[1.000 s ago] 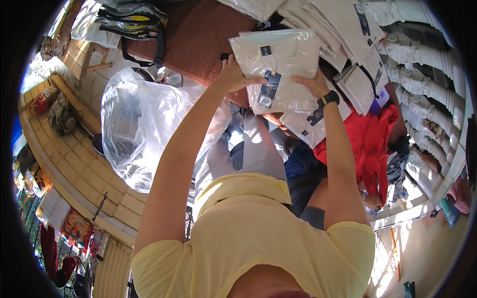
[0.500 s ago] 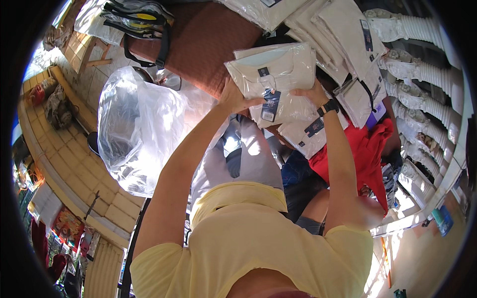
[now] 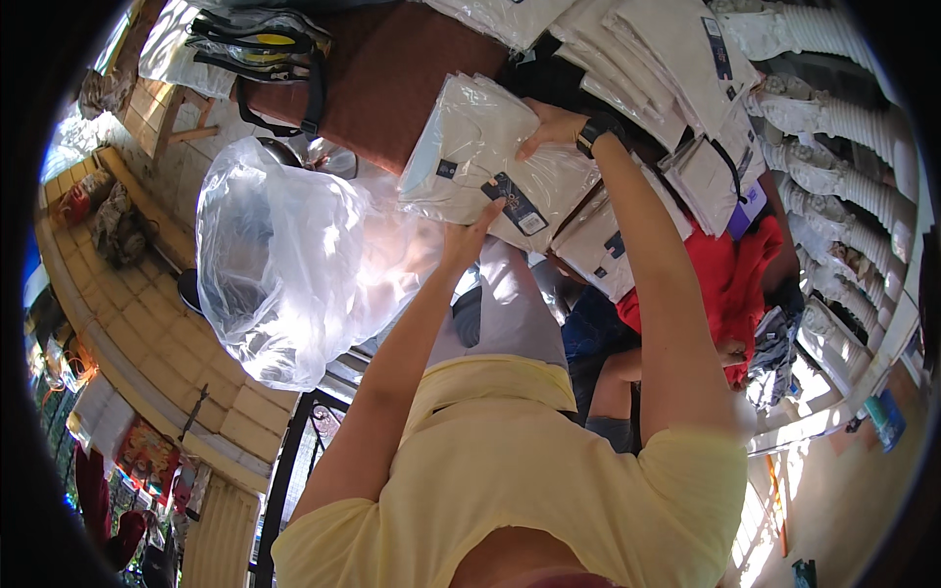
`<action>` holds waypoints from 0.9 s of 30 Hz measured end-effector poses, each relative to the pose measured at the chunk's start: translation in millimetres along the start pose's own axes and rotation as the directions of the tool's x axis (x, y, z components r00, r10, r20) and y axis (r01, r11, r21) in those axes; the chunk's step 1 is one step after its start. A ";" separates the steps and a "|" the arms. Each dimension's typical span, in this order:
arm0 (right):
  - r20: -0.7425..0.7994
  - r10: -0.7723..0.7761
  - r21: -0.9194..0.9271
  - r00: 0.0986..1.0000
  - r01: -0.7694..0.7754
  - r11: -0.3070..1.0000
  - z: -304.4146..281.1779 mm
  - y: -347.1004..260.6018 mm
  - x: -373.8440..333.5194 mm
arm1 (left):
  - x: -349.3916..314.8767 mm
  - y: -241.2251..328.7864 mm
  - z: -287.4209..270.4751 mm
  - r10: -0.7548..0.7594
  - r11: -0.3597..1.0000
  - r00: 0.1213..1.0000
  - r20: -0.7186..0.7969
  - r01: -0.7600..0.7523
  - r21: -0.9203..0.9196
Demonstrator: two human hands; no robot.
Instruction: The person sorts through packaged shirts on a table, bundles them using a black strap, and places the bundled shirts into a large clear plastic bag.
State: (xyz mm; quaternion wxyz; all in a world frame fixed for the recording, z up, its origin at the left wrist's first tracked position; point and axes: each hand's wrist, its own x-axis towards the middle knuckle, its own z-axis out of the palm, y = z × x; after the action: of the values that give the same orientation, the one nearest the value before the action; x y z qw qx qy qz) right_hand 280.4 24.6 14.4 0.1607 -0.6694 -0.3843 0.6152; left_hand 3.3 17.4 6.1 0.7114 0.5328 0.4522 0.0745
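A cream folded garment in clear plastic (image 3: 510,137), with dark tags on its front, lies tilted between my two hands. My left hand (image 3: 469,238) grips its near edge, thumb on top and the other fingers hidden beneath. At the far right edge my right hand (image 3: 555,129) is closed on the same package, its thumb lying over the plastic; a dark watch is on that wrist. More than one layer shows at the package's far edge, so I cannot tell whether it is a single piece. Close by on the right are other cream garment packages (image 3: 600,250).
A large clear plastic bag (image 3: 279,265) stands open on the left. Beyond it, a black-strapped clear case (image 3: 257,47) sits on a brown cushioned surface (image 3: 392,78). Bagged garments (image 3: 652,59) are piled far right, near red cloth (image 3: 701,284), another person's hand (image 3: 730,351) and white balusters (image 3: 833,142).
The garment package has shifted left and turned clockwise. My right hand has moved from its right side to the far right edge, and my left hand has slid to the near edge.
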 end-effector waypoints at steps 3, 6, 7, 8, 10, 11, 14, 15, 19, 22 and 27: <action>-0.138 -0.019 0.039 0.990 0.025 0.999 5.1 14.3 -15.5 | 9.4 -0.3 2.1 -0.144 0.983 0.989 -0.026 0.140 -0.119; -0.691 -0.099 -0.275 0.716 -0.134 0.952 48.2 4.7 -57.9 | 14.3 -10.7 0.5 -0.275 0.950 0.959 -0.066 0.261 -0.170; -0.836 -0.147 -0.294 0.529 -0.203 0.934 61.4 -1.4 -71.3 | 14.5 -15.8 -0.4 -0.301 0.943 0.949 -0.095 0.281 -0.179; -0.955 -0.062 -0.133 0.289 -0.232 0.964 84.4 26.4 -75.2 | 8.9 1.5 3.8 -0.310 0.941 0.947 -0.087 0.292 -0.169; -0.884 0.372 0.301 0.282 -0.264 0.916 138.0 65.6 -74.2 | 8.6 11.0 5.5 -0.310 0.947 0.947 -0.086 0.300 -0.116; -0.831 0.449 0.437 0.329 -0.114 0.892 154.2 84.6 -65.5 | 9.6 11.9 5.1 -0.295 0.953 0.954 -0.055 0.289 -0.092; -0.725 0.516 0.651 0.457 0.210 0.729 178.3 87.3 -49.5 | 8.2 9.1 2.9 -0.230 0.973 0.973 -0.034 0.230 -0.011; -0.745 0.487 0.632 0.456 0.248 0.734 177.9 81.7 -50.9 | 9.0 8.4 1.3 -0.239 0.971 0.971 -0.027 0.240 0.020; -0.751 0.478 0.601 0.456 0.172 0.780 171.3 71.2 -55.8 | 12.1 2.1 -3.2 -0.188 0.980 0.982 0.001 0.187 0.062; -0.724 0.527 0.611 0.445 0.059 0.789 169.3 61.8 -53.0 | 9.1 -13.0 -11.3 -0.056 0.968 0.995 0.083 0.034 0.250; -0.654 0.569 0.658 0.498 0.005 0.753 154.0 50.8 -62.0 | -33.4 1.8 -40.0 -0.048 0.511 0.978 0.203 -0.150 0.846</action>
State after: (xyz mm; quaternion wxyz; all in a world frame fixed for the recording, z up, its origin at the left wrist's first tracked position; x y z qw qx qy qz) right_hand 153.8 -92.4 -6.7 0.4080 -0.8488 0.0687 0.3292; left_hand -44.3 26.2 25.4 0.3943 0.8320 0.3400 -0.1913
